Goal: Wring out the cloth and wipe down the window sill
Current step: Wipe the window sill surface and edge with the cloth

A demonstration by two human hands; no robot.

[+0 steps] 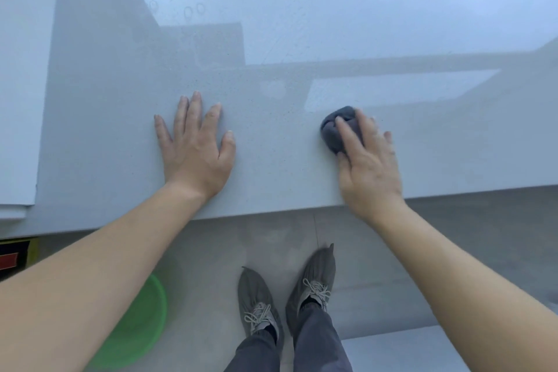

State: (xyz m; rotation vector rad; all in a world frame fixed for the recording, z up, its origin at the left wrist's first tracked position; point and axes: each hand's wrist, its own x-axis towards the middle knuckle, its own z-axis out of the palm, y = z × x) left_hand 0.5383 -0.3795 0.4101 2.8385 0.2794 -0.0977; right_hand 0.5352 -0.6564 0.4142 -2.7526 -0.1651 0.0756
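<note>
— Underfoot? Grey tiled floor (392, 251), two grey shoes (259, 305), one green basin (142, 338) partly under the left forearm.

— Further up? Pale grey window sill (271, 184), glossy, front edge running just past both wrists.

— Hands? Two. Left hand (196, 148) flat, fingers spread wide, holding nothing. Right hand (368, 160) pressed over one dark grey cloth (338, 127), bunched beneath the fingers, resting on the sill.

— Room to move? Bare sill between the hands and beyond toward the glass; white wall (24, 69) closing off the left.
</note>
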